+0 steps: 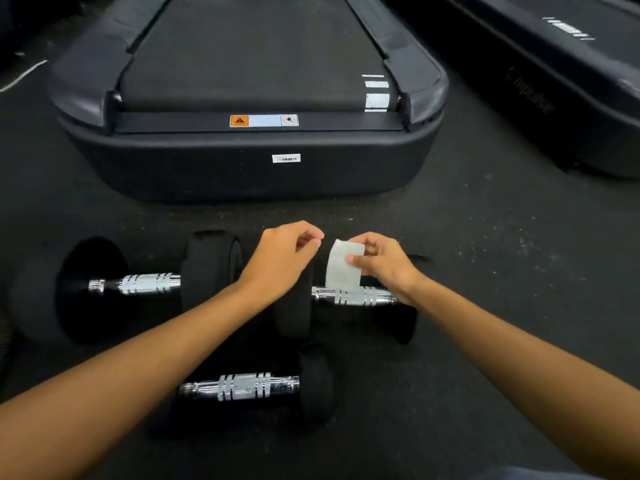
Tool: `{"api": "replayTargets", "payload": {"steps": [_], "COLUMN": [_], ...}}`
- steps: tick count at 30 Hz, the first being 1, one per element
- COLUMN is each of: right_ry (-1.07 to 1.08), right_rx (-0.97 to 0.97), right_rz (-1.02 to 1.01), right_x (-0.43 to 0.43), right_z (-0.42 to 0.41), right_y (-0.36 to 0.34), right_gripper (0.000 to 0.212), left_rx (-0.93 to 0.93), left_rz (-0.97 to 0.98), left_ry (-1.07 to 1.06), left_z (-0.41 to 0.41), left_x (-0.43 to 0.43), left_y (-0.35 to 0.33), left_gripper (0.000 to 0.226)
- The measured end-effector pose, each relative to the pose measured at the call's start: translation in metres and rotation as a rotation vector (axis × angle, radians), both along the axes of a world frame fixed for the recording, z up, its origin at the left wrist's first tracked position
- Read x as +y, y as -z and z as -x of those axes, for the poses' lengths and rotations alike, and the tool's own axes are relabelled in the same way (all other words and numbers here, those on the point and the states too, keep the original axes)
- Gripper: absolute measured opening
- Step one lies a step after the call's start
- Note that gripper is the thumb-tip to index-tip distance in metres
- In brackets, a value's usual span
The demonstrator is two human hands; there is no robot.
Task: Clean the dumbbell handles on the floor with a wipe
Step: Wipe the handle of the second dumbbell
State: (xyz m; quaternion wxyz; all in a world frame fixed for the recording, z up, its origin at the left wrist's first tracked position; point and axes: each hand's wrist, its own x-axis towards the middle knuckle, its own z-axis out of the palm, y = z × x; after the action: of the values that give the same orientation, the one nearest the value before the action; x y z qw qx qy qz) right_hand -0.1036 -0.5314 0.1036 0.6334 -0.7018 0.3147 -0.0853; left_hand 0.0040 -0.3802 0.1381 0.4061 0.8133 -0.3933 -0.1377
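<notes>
Chrome ribbed dumbbell handles (pixel 242 386) with black weights lie on the dark rubber floor (pixel 485 271), just before the black treadmill (pixel 242 168). Also before the treadmill, the right hand (pixel 384 265) pinches a small white wipe (pixel 343 268) over one handle. The left hand (pixel 280 258) is curled, empty.

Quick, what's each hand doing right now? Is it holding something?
Left hand: closed, fingers curled, holding nothing that shows.
Right hand: closed, pinching the white wipe.
</notes>
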Motion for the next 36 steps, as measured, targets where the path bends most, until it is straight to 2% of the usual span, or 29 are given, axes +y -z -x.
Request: {"api": "replayTargets", "payload": {"steps": [5, 7, 10, 13, 17, 20, 24, 28, 32, 36], "right_ry": [-0.024, -0.038, -0.067, -0.061, -0.105, -0.191, -0.226, -0.392, -0.526, -0.469], "right_rx": [0.117, 0.147, 0.192, 0.271, 0.163, 0.106, 0.088, 0.158, 0.248, 0.107], "right_rz": [0.138, 0.254, 0.449, 0.62, 0.959, 1.085, 1.206, 1.167, 0.867, 0.998], "right_x": [0.011, 0.016, 0.024, 0.029, 0.034, 0.04, 0.047, 0.037, 0.023, 0.03], "right_z": [-0.011, -0.015, -0.015, -0.011, -0.005, 0.003, 0.016, 0.007, -0.006, 0.007], "right_y": [0.028, 0.031, 0.04, 0.052, 0.059, 0.068, 0.079, 0.074, 0.06, 0.06], "right_gripper": [0.021, 0.024, 0.028, 0.033, 0.033, 0.023, 0.04, 0.042, 0.035, 0.033], "left_rx": [-0.267, -0.334, -0.336, -0.304, -0.293, -0.339, -0.364, -0.392, -0.414, -0.392], "left_rz": [-0.141, -0.221, -0.285, -0.233, -0.159, -0.132, -0.118, -0.116, -0.116, -0.119], "left_ry": [0.079, 0.087, 0.084, 0.065, 0.039, 0.03, 0.022, -0.001, -0.008, -0.009], "left_z": [-0.003, 0.0, 0.008, 0.012, 0.013, 0.015, 0.015, 0.015, 0.016, 0.016], "left_x": [0.003, 0.002, 0.002, 0.003, 0.004, 0.005, 0.005, 0.004, 0.004, 0.003], "left_y": [0.03, 0.038, 0.051, 0.061, 0.069, 0.071, 0.071, 0.074, 0.076, 0.074], "left_gripper": [0.033, 0.039, 0.044, 0.044, 0.043, 0.043, 0.038, 0.046, 0.052, 0.056]}}
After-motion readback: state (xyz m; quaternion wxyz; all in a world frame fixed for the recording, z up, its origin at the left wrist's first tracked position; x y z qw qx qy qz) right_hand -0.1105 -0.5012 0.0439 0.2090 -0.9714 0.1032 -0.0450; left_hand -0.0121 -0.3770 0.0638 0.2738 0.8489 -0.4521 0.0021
